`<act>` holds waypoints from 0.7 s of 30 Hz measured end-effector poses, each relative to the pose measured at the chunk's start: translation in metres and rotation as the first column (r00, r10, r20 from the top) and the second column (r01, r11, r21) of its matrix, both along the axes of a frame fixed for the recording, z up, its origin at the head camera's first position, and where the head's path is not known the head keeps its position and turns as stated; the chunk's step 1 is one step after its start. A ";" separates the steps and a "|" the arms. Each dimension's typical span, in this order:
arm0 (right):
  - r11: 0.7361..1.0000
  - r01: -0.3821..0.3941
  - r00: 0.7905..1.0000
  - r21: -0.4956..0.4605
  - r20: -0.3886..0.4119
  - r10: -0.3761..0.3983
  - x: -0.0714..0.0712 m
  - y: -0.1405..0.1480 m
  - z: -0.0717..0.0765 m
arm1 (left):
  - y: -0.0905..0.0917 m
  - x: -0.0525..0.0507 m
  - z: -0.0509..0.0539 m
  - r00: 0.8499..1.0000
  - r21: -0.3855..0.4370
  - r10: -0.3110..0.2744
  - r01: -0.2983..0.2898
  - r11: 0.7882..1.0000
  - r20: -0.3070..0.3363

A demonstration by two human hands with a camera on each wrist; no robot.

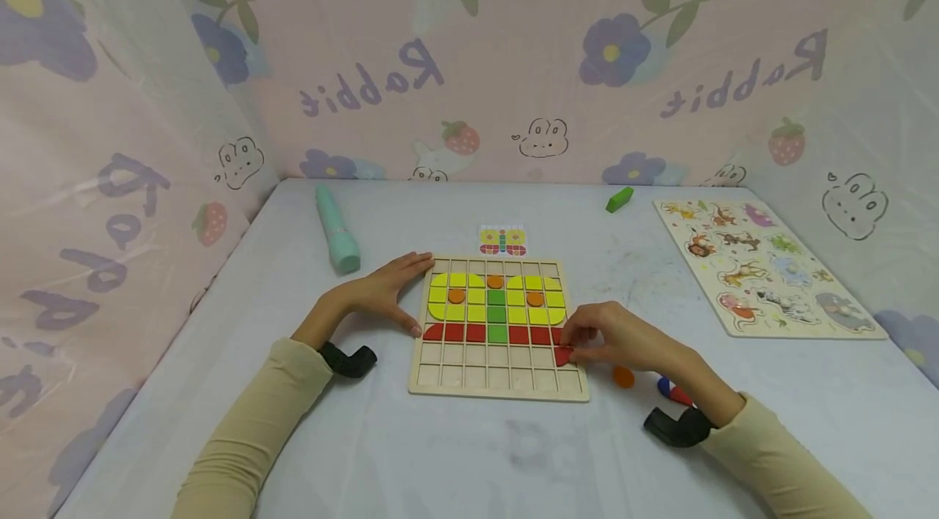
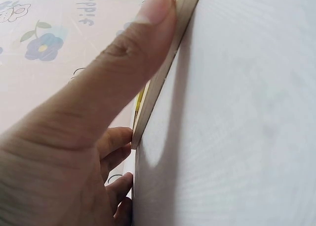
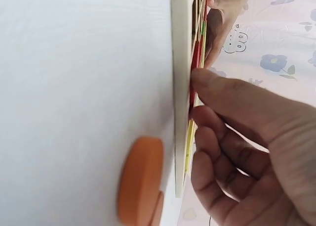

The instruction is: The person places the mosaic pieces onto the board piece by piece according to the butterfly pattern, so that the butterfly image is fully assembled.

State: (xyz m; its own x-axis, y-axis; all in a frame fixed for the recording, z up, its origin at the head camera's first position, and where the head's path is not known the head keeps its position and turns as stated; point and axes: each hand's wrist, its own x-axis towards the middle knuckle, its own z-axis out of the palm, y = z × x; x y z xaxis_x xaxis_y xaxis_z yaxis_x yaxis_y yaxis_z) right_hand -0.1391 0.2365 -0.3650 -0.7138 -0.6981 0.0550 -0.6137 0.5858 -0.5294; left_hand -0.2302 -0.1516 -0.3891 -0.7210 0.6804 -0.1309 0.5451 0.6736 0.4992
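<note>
A wooden grid board (image 1: pixel 499 380) lies on the table, with yellow, orange, green and red pieces set in its cells. My left hand (image 1: pixel 381 288) rests against the board's left side, fingers stretched toward the far corner and thumb on the edge. In the left wrist view, the thumb (image 2: pixel 133 53) presses the board's rim. At the board's right edge, my right hand (image 1: pixel 627 337) pinches a red piece (image 1: pixel 562 355) with rounded corner between thumb and fingers, just below the red row. The right wrist view shows that hand (image 3: pixel 247 132) close to the rim, partly hiding the piece.
Behind the board lies a small pattern card (image 1: pixel 502 240). Orange discs (image 1: pixel 623 376) and blue and red pieces (image 1: pixel 673 391) sit near the right wrist. Farther out are a mint-green tapered object (image 1: pixel 337 230), a green block (image 1: pixel 619 200) and an animal puzzle board (image 1: pixel 770 274).
</note>
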 end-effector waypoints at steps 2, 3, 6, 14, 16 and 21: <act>1.000 0.027 1.000 0.009 0.009 -0.027 -0.001 0.004 0.001 | 0.000 0.000 0.000 1.000 0.000 0.002 -0.002 1.000 0.004; 0.999 0.042 0.999 0.016 0.012 -0.042 -0.001 0.007 0.002 | 0.000 0.000 0.000 1.000 -0.002 0.003 -0.003 1.000 0.004; 0.996 0.085 0.996 0.028 0.015 -0.085 -0.003 0.021 0.005 | 0.000 0.001 0.001 1.000 -0.004 0.005 -0.005 1.000 0.004; 0.999 0.033 0.998 0.011 0.057 -0.033 0.000 0.061 0.008 | 0.000 0.000 0.000 1.000 -0.011 0.003 -0.003 1.000 0.003; 1.000 0.006 0.994 -0.004 0.107 -0.006 0.002 0.066 0.007 | 0.000 0.000 0.001 1.000 -0.010 0.002 -0.002 1.000 0.002; 0.998 -0.042 0.984 -0.046 0.171 0.050 0.006 0.066 0.000 | 0.001 0.001 0.002 1.000 -0.008 0.004 -0.004 1.000 0.003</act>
